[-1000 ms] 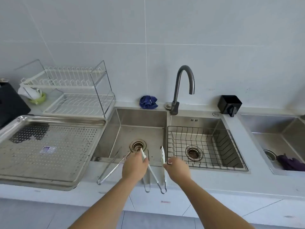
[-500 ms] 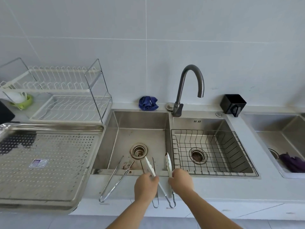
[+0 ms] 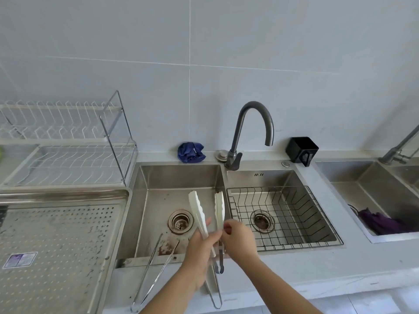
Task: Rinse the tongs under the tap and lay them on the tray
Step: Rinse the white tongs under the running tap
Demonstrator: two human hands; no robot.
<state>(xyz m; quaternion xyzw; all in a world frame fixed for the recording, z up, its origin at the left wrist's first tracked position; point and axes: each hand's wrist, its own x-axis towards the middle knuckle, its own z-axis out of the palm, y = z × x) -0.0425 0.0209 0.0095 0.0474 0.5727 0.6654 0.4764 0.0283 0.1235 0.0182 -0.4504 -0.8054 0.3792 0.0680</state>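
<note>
Head view: white-tipped tongs (image 3: 205, 219) now lifted higher over the sink (image 3: 156, 177).
Both hands, left hand (image 3: 200, 250) and right hand (image 3: 240, 237), hold them; tap (image 3: 251, 130) dry, rinsing pending.

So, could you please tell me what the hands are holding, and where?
Both hands, left and right, hold the white-tipped tongs mid-length, one arm each.
</note>
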